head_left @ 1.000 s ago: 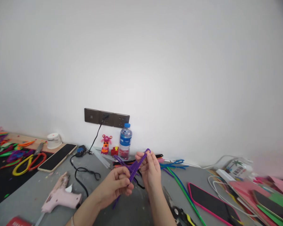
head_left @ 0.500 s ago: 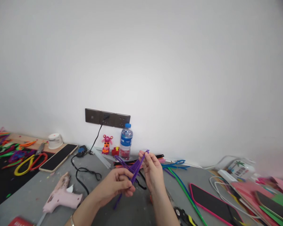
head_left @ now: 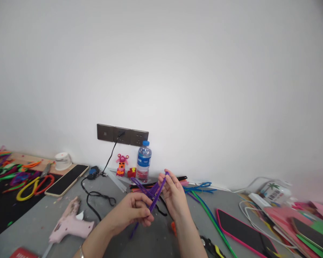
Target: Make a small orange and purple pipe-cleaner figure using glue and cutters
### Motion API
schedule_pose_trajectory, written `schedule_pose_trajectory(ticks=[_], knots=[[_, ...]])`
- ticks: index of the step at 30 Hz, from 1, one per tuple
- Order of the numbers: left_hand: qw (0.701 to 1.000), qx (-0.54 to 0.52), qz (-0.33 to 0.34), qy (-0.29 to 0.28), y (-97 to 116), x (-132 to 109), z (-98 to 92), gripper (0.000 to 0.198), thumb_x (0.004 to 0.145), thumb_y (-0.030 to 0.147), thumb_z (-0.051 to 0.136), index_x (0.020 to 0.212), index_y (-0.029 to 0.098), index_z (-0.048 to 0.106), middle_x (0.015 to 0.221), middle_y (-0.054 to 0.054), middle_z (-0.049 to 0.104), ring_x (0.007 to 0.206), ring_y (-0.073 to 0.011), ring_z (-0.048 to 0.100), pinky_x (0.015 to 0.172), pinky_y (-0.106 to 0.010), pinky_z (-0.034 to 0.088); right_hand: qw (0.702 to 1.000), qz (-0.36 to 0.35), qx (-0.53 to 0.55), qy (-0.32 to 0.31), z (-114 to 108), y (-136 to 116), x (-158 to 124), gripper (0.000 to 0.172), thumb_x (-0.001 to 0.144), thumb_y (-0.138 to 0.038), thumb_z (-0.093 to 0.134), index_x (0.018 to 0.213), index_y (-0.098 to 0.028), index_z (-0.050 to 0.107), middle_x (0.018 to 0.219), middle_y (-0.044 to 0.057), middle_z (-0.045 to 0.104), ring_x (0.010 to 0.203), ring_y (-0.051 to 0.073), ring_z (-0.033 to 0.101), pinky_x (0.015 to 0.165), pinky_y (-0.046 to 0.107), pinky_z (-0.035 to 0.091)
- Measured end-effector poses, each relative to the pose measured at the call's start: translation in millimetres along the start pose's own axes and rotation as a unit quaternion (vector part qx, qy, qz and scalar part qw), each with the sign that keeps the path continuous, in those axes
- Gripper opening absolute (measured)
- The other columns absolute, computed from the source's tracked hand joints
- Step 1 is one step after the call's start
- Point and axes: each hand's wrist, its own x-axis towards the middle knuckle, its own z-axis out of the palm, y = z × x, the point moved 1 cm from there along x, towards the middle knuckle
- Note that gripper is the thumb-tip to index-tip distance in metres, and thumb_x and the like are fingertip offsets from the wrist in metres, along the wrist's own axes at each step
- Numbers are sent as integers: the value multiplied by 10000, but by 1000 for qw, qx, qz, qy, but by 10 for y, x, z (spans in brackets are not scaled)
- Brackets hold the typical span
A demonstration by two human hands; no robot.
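Observation:
Purple pipe cleaners (head_left: 157, 196) run in a slanted bundle between my two hands. My left hand (head_left: 137, 209) pinches the lower part between thumb and fingers, and a loose end hangs below it. Higher up, my right hand (head_left: 172, 191) is closed on the upper end of the bundle with its fingertips. More purple strands behind the hands overlap a pile of pipe cleaners on the table; I cannot tell which of them belong to the held bundle. Blue pipe cleaners (head_left: 201, 187) and a green pipe cleaner (head_left: 212, 218) lie to the right of my right hand.
A pink glue gun (head_left: 71, 224), a phone (head_left: 67, 180) and scissors (head_left: 36, 187) lie left. Against the wall stand a water bottle (head_left: 144, 163) and a small pink figure (head_left: 121, 166). Right are a pink-edged phone (head_left: 244, 234), pliers (head_left: 211, 247) and coloured sheets (head_left: 284, 222).
My right hand's fingers have shifted slightly at the upper end of the purple bundle, with the index finger raised. The left hand keeps its pinch almost in place.

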Motion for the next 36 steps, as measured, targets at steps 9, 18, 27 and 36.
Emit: schedule_pose_trajectory(ticks=[9,18,27,36], knots=[[1000,21,-13,-18,29,-26,-7,330,603,269,852,809,135,632,611,-61,741,489,-150,663,513,-228,505,1000,20,9,-1,-71,-11,43,321,564,-221,874,837,-174,711,863,60,781,757,173,740,663,222,587],[998,41,-21,-52,122,-107,-56,292,617,255,844,799,133,650,624,-64,747,494,-158,674,502,-222,491,999,44,2,-8,-79,-63,8,314,547,-231,891,795,-152,714,788,62,780,653,157,725,561,196,563],[992,121,-30,-22,312,-226,-219,241,663,237,807,825,135,661,666,-71,762,537,-162,696,505,-202,482,995,89,9,-34,-51,-75,-43,306,545,-236,892,782,-163,712,799,55,782,671,165,731,549,195,559],[983,177,-50,1,346,-262,-266,278,655,260,801,865,136,669,671,-65,761,563,-165,700,529,-213,482,995,82,4,-51,9,-93,-93,309,507,-241,906,723,-164,699,859,72,783,738,174,738,570,184,550]])
